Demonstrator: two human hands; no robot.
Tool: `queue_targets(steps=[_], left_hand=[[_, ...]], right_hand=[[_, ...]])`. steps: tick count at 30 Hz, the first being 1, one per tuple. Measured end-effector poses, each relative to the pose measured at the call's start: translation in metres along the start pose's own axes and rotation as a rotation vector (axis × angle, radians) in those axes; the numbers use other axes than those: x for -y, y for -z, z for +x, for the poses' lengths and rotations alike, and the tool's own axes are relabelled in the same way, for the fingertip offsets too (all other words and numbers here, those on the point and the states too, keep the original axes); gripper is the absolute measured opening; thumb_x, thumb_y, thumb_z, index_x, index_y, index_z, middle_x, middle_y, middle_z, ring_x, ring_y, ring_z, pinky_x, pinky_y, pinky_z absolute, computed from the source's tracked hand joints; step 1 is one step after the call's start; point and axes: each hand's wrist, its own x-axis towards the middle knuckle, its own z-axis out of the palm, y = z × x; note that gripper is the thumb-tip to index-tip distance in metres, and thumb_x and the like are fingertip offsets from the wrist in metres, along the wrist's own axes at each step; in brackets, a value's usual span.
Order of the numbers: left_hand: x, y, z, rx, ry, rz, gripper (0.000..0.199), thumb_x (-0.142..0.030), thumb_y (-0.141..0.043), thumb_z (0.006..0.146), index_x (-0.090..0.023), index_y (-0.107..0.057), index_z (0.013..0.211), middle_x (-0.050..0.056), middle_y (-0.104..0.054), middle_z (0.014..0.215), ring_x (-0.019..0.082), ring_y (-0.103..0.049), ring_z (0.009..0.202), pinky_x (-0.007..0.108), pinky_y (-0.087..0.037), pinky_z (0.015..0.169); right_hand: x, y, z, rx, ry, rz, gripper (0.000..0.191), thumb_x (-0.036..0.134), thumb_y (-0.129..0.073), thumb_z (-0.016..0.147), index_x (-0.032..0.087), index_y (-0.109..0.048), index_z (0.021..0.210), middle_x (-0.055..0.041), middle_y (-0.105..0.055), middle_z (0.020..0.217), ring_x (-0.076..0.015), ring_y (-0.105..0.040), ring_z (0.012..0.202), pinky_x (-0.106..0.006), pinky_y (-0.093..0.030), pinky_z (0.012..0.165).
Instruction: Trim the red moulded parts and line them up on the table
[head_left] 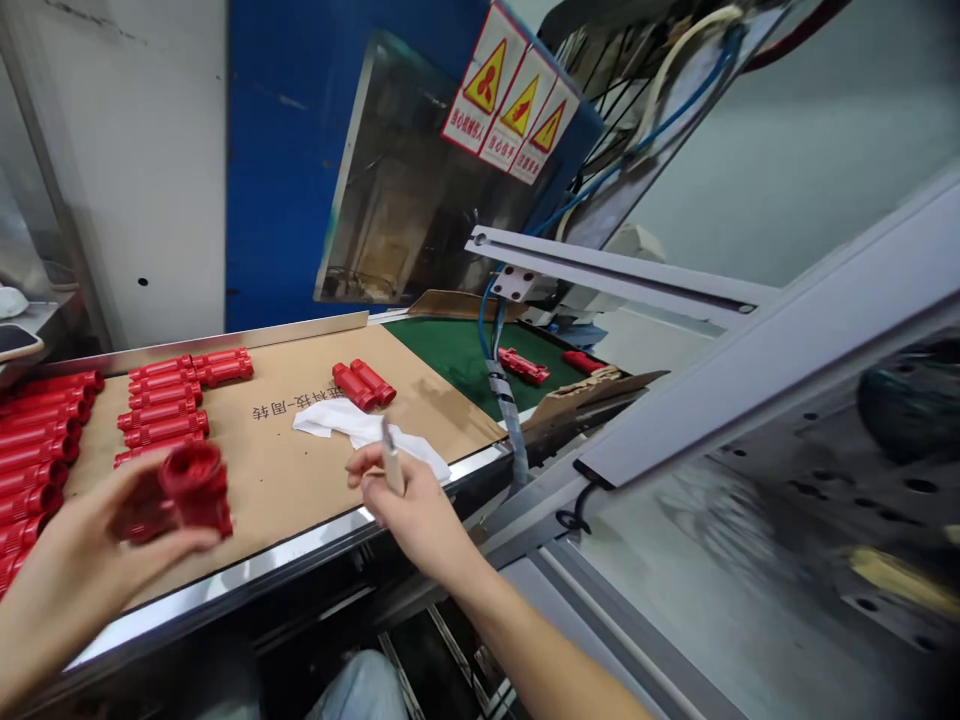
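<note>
Head view, red part (193,487) gripped in left hand (82,565)

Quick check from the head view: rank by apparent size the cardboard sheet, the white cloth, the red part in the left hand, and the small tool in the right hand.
1. Cardboard sheet
2. White cloth
3. Red part in the left hand; it sits nearer the camera, so its lead over the tool is unsure
4. Small tool in the right hand

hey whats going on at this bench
A person sits at a cardboard-covered bench. Their left hand holds a red plastic tubular part, open end facing the camera, while the right hand grips a small pale blade-like tool above a white cloth. More red tubes lie in rows at left, and two lie apart near the cloth.
</note>
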Motion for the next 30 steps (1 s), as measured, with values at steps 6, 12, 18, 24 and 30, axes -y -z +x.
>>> queue_targets(steps=[6,12,18,24,30], left_hand=[[-0.018,-0.025,0.112,0.178,-0.246,0.420,0.028,-0.031,-0.055,0.075,-0.018,-0.058,0.100,0.005,-0.065,0.089,0.026,-0.059,0.086,0.037,-0.045,0.080],[0.035,-0.056,0.169,0.324,-0.284,0.876,0.021,-0.018,-0.062,0.076,-0.015,-0.057,0.097,0.009,-0.047,0.121,0.030,-0.036,0.117,0.054,-0.030,0.095],[0.051,-0.067,0.169,0.323,-0.205,0.962,0.034,-0.022,-0.062,0.076,-0.016,-0.051,0.108,0.010,-0.045,0.121,0.032,-0.039,0.113,0.059,-0.029,0.093],[0.029,-0.068,0.128,0.269,-0.276,0.569,0.039,-0.023,-0.055,0.076,-0.012,-0.046,0.113,0.014,-0.040,0.127,0.030,-0.031,0.120,0.052,-0.026,0.097],[-0.006,-0.062,0.052,0.317,-0.039,-0.036,0.049,-0.047,-0.061,0.057,-0.016,-0.057,0.095,0.014,-0.055,0.112,0.032,-0.044,0.111,0.048,-0.029,0.098]], right_hand=[[-0.011,0.024,0.052,-0.238,-0.002,-0.184,0.021,0.012,-0.041,0.082,0.014,-0.050,0.062,0.0047,-0.047,0.056,-0.0071,-0.044,0.048,-0.020,-0.036,0.047],[-0.026,0.045,0.088,-0.307,-0.014,-0.560,0.020,0.031,-0.050,0.085,0.013,-0.057,0.086,-0.0017,-0.059,0.082,-0.0135,-0.057,0.075,-0.033,-0.046,0.070],[-0.036,0.027,0.101,-0.235,-0.103,-0.834,0.024,0.034,-0.054,0.083,0.013,-0.057,0.095,-0.0056,-0.058,0.098,-0.0179,-0.057,0.088,-0.039,-0.045,0.079],[-0.041,0.020,0.097,-0.243,-0.066,-0.879,0.031,0.032,-0.053,0.083,0.016,-0.051,0.109,-0.0076,-0.052,0.112,-0.0197,-0.054,0.094,-0.040,-0.045,0.080],[-0.040,0.031,0.095,-0.241,0.002,-0.841,0.027,0.029,-0.055,0.082,0.013,-0.053,0.103,-0.0073,-0.053,0.107,-0.0193,-0.054,0.092,-0.039,-0.045,0.078]])
